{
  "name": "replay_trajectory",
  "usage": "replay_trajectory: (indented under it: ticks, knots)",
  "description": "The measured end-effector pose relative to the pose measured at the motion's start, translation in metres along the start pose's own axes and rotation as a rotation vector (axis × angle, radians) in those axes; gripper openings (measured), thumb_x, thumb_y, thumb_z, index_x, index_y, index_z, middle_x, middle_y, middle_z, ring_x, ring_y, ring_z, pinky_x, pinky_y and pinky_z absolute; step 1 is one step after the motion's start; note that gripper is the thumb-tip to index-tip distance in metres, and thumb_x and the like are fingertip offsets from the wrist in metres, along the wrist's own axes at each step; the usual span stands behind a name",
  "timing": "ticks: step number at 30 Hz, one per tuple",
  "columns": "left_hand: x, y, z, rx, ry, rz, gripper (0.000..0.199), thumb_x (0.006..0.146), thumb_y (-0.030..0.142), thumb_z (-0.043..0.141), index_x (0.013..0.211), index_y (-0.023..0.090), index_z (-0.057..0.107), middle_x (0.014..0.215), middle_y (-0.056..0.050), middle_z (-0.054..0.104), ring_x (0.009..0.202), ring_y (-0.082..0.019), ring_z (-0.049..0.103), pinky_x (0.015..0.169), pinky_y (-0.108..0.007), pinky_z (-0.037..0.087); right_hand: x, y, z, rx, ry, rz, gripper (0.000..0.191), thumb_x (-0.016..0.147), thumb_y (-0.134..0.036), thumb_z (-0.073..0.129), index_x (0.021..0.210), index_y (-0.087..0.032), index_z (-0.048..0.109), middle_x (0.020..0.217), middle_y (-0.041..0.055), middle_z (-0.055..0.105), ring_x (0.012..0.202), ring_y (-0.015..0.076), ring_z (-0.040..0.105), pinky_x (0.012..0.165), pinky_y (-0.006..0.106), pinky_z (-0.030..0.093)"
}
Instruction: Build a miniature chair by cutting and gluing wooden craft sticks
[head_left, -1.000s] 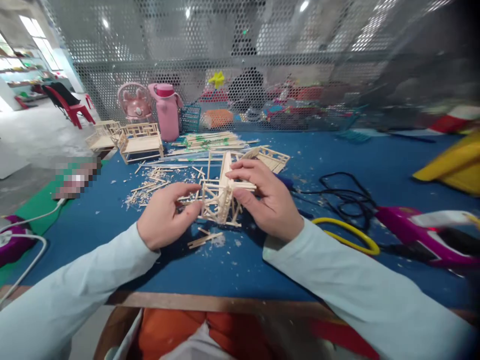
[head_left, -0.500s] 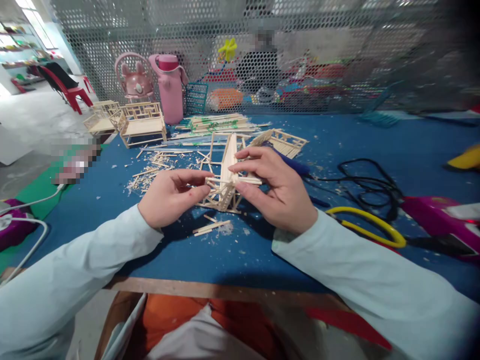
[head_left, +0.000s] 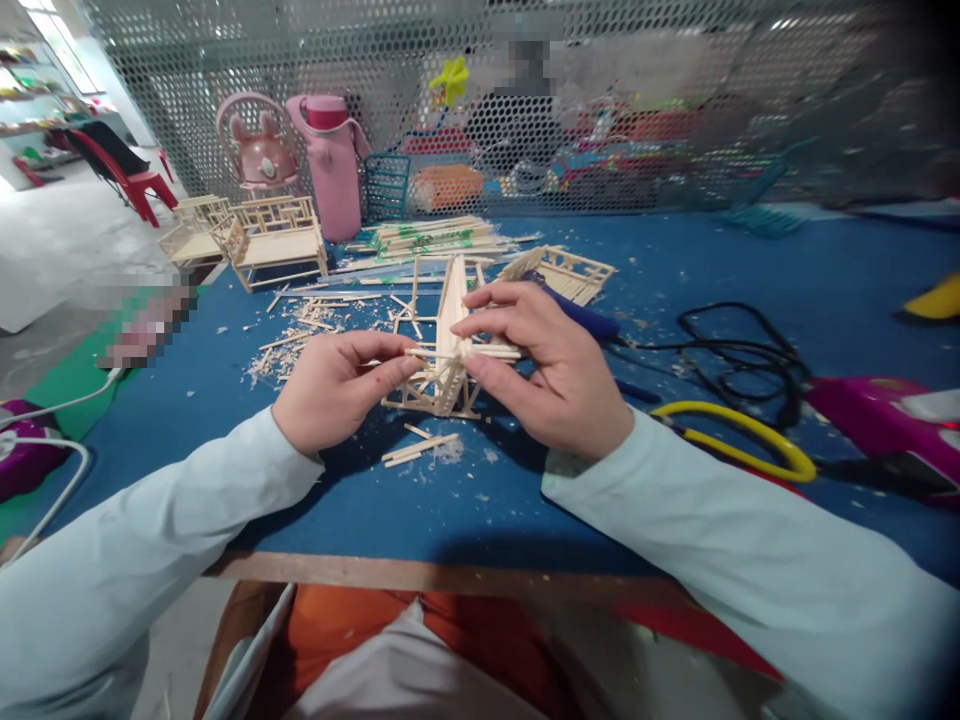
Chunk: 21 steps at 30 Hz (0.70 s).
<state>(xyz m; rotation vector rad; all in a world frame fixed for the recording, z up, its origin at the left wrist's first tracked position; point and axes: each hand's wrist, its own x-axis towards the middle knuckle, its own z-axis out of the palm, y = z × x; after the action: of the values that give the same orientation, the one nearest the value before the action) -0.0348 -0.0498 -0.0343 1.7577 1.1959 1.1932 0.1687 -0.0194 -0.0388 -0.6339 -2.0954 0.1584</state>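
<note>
A small piece of model furniture (head_left: 451, 305), made of pale wooden sticks, stands on its side in front of me on the blue table. My right hand (head_left: 555, 375) grips its slatted panel from the right, thumb below and fingers spread up along the panel; a few stick ends jut out beneath these fingers. On the left, my left hand (head_left: 326, 390) pinches the end of a thin wooden stick (head_left: 429, 353) between thumb and forefinger. That stick reaches across to the panel's near edge. Whether it is attached there, I cannot tell.
Similar stick models (head_left: 281, 245) stand back left, beside a pink bottle (head_left: 335, 185). Bundled sticks (head_left: 431, 240) and scraps (head_left: 300, 335) lie behind my hands. Rightward are a blue-handled tool (head_left: 589, 315), black cord, yellow loop (head_left: 739, 440) and magenta device (head_left: 874, 420). A perforated metal screen (head_left: 637, 185) rises behind.
My left thumb and forefinger have come together on the stick's end. My right hand keeps its hold on the model. The whole view has shifted slightly.
</note>
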Motion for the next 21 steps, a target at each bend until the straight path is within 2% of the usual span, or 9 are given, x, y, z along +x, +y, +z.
replay_trajectory:
  ticks: [5, 12, 21]
  knots:
    - [-0.0002, -0.0006, 0.0012, -0.027, -0.020, -0.012, 0.016, 0.075, 0.032, 0.069, 0.078, 0.016, 0.073, 0.063, 0.000, 0.065, 0.057, -0.011, 0.052, 0.058, -0.024, 0.042, -0.0001, 0.0002, -0.0002, -0.009, -0.002, 0.008, 0.015, 0.084, -0.028, 0.057, 0.097, -0.024, 0.063, 0.108, 0.0090, 0.060, 0.104, 0.0234, 0.058, 0.091, 0.045, 0.045]
    - [0.0005, -0.0028, 0.0024, -0.174, -0.075, -0.075, 0.022, 0.074, 0.036, 0.070, 0.082, 0.015, 0.069, 0.076, -0.002, 0.069, 0.067, -0.012, 0.057, 0.069, -0.025, 0.046, 0.0004, -0.0008, -0.0020, -0.034, -0.022, 0.016, 0.015, 0.084, -0.029, 0.057, 0.097, -0.025, 0.064, 0.108, 0.0090, 0.060, 0.104, 0.0238, 0.059, 0.089, 0.044, 0.047]
    - [0.0006, -0.0001, 0.0019, -0.041, -0.103, -0.024, 0.014, 0.081, 0.029, 0.060, 0.080, 0.016, 0.065, 0.072, -0.001, 0.066, 0.066, -0.012, 0.054, 0.066, -0.024, 0.044, 0.0012, -0.0018, -0.0019, -0.030, -0.028, 0.010, 0.016, 0.085, -0.030, 0.056, 0.098, -0.024, 0.063, 0.109, 0.0097, 0.060, 0.104, 0.0241, 0.058, 0.088, 0.044, 0.047]
